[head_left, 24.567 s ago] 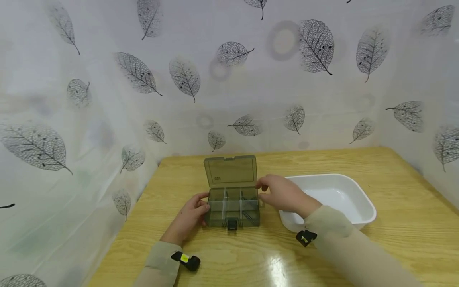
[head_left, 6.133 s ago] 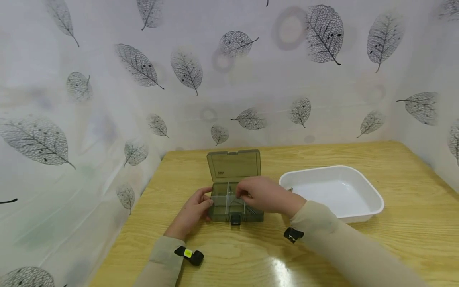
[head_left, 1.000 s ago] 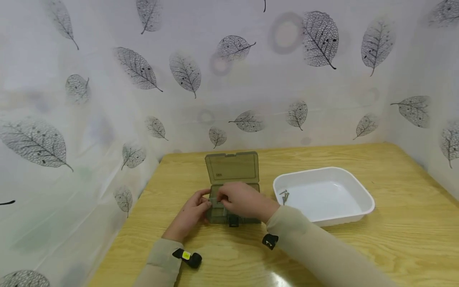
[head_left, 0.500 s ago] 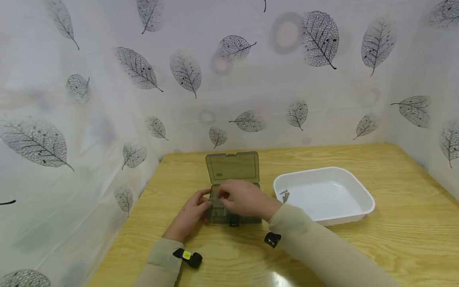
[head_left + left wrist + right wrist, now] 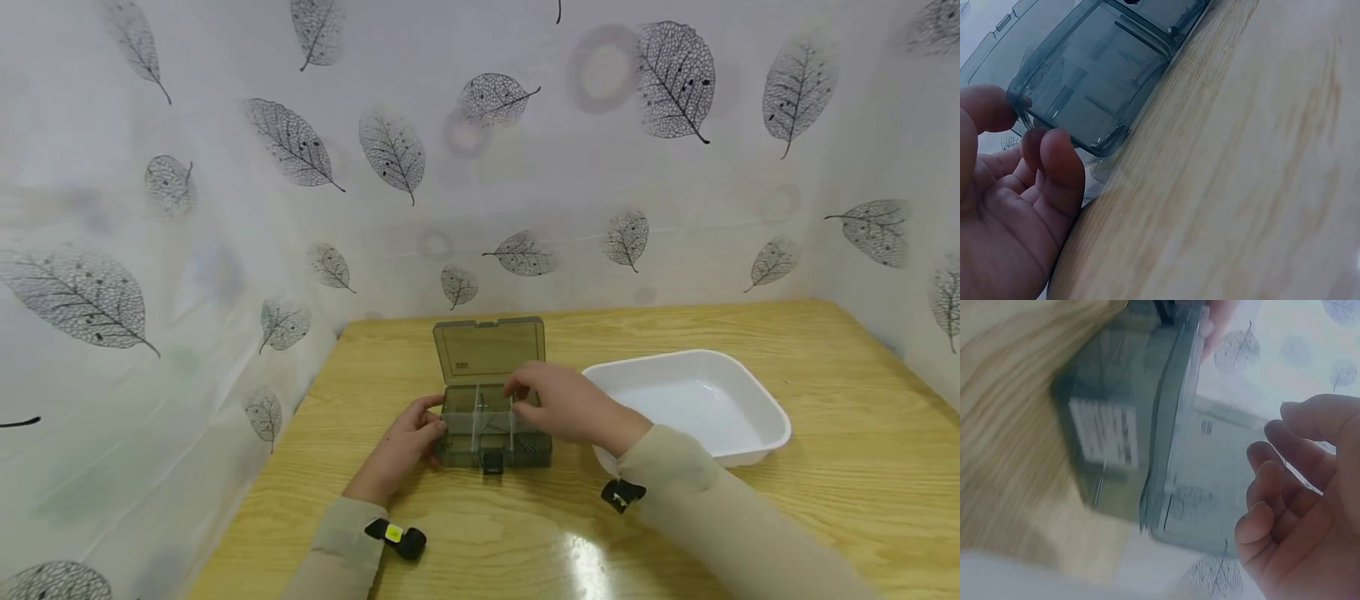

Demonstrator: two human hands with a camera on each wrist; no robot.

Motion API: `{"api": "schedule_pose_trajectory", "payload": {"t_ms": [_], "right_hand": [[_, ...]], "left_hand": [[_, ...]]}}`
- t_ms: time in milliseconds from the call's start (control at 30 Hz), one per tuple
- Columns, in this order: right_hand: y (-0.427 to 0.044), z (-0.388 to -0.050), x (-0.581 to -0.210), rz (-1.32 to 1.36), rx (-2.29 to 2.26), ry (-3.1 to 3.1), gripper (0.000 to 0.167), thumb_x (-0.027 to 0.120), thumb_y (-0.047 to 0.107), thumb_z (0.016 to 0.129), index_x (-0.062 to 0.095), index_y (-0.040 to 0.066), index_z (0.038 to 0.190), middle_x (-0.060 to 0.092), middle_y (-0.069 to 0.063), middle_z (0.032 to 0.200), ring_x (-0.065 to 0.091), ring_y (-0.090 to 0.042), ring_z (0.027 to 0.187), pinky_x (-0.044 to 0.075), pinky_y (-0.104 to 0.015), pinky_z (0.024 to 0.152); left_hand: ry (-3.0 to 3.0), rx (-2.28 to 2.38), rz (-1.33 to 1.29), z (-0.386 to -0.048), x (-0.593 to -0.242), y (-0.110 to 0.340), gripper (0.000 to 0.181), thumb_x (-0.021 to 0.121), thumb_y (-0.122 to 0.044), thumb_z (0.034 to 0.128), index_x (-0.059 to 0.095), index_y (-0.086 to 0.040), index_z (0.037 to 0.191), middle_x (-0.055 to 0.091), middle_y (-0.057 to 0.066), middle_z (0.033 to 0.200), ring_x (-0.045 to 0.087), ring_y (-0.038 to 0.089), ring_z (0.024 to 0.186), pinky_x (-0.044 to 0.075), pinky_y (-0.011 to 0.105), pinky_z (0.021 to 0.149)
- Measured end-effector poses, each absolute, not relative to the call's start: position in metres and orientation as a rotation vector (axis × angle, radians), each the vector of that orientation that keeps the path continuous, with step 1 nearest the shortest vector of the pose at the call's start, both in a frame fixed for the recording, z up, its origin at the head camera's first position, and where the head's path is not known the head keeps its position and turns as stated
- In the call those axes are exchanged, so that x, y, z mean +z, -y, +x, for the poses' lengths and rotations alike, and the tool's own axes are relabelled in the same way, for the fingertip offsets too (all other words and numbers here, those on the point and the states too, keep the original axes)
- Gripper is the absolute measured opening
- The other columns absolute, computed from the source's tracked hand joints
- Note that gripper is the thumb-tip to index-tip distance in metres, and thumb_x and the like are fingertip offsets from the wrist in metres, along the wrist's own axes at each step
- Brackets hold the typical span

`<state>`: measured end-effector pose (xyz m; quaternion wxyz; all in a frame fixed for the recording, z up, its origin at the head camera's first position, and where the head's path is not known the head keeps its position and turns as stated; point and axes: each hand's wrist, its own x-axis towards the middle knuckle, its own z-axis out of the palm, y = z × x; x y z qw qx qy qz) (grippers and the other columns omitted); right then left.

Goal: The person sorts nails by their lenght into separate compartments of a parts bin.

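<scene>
Smoky olive compartment box [image 5: 459, 459], black latch [image 5: 492, 461] at six o'clock; white tray [image 5: 705, 402] at three o'clock; honey-yellow wood-grain table [image 5: 487, 533]. Towards twelve — whitish sheeting [image 5: 555, 175] printed with blackish skeleton leaves [image 5: 677, 81]. Beige sleeves [image 5: 750, 517], black wristbands [image 5: 412, 543] — the seven o'clock one patched yellow.

And here's the box [image 5: 461, 458], on the middle of the worktop [image 5: 487, 533], its lid [image 5: 487, 350] standing up behind, latch [image 5: 492, 462] at the front! Screws [image 5: 527, 445] lie inside, front right. The left hand [image 5: 397, 450] has its fingers [image 5: 1063, 159] on the box's left end; the right hand [image 5: 573, 407] hangs over its right end. Off to the right sits the tub [image 5: 761, 400], apart from the box, with the curtain [image 5: 555, 167] behind it all.
</scene>
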<state>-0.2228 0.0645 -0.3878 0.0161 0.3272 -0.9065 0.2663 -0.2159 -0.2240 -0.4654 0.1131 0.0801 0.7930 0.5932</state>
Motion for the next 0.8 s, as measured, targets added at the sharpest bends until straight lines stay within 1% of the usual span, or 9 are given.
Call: {"api": "schedule_pose_trajectory", "payload": {"t_ms": [67,233,300,467,567,733,800], "right_hand": [[-0.073,-0.223,-0.387,0.995,0.838,2.819,0.023,0.067,0.019,0.097,0.071,0.014,0.119,0.065,0.007,0.105,0.062,-0.011,0.095,0.053,-0.035,0.082],[-0.098,-0.223,-0.388,0.911,0.902,2.845,0.023,0.066,0.019,0.098,0.070,0.017,0.121,0.063,0.006,0.105,0.053,-0.010,0.073,0.048,-0.033,0.065],[-0.108,-0.223,-0.389,0.880,0.913,2.857,0.023,0.066,0.020,0.099,0.069,0.018,0.122,0.063,0.005,0.105,0.051,-0.011,0.069,0.047,-0.033,0.062],[-0.136,-0.224,-0.393,0.829,0.900,2.891,0.024,0.065,0.020,0.099,0.068,0.015,0.122,0.063,0.003,0.105,0.053,-0.010,0.072,0.048,-0.032,0.065],[-0.152,-0.225,-0.397,0.815,0.870,2.913,0.024,0.065,0.020,0.098,0.068,0.013,0.121,0.063,0.003,0.104,0.056,-0.010,0.078,0.050,-0.034,0.070],[-0.172,-0.232,-0.407,0.830,0.775,2.952,0.026,0.067,0.016,0.094,0.070,0.010,0.119,0.065,0.000,0.102,0.061,-0.015,0.090,0.051,-0.039,0.078],[-0.177,-0.235,-0.410,0.844,0.752,2.967,0.026,0.068,0.014,0.093,0.070,0.007,0.118,0.066,-0.001,0.101,0.061,-0.016,0.091,0.051,-0.041,0.079]], "left_hand": [[-2.327,1.745,0.232,-0.217,-0.466,0.224,0.051,0.053,-0.013,0.1051,0.038,-0.008,0.154,0.055,0.018,0.108,0.052,0.024,0.074,0.056,0.039,0.064],[-2.336,1.744,0.229,-0.218,-0.468,0.224,0.052,0.052,-0.012,0.1051,0.036,-0.005,0.154,0.055,0.018,0.107,0.052,0.024,0.073,0.056,0.039,0.062],[-2.340,1.739,0.227,-0.218,-0.467,0.224,0.052,0.053,-0.013,0.1047,0.037,-0.006,0.154,0.055,0.018,0.107,0.052,0.024,0.073,0.056,0.039,0.063],[-2.339,1.732,0.233,-0.217,-0.465,0.222,0.052,0.055,-0.014,0.1040,0.039,-0.009,0.153,0.055,0.017,0.107,0.052,0.024,0.073,0.056,0.040,0.064],[-2.336,1.739,0.243,-0.219,-0.466,0.222,0.052,0.054,-0.014,0.1040,0.039,-0.007,0.153,0.055,0.017,0.106,0.052,0.024,0.073,0.056,0.040,0.063],[-2.332,1.747,0.238,-0.218,-0.467,0.224,0.052,0.055,-0.013,0.1039,0.039,-0.007,0.153,0.055,0.017,0.106,0.053,0.024,0.074,0.056,0.040,0.063],[-2.334,1.744,0.231,-0.217,-0.467,0.225,0.052,0.055,-0.014,0.1038,0.040,-0.009,0.153,0.055,0.017,0.106,0.053,0.024,0.074,0.057,0.040,0.064]]}}
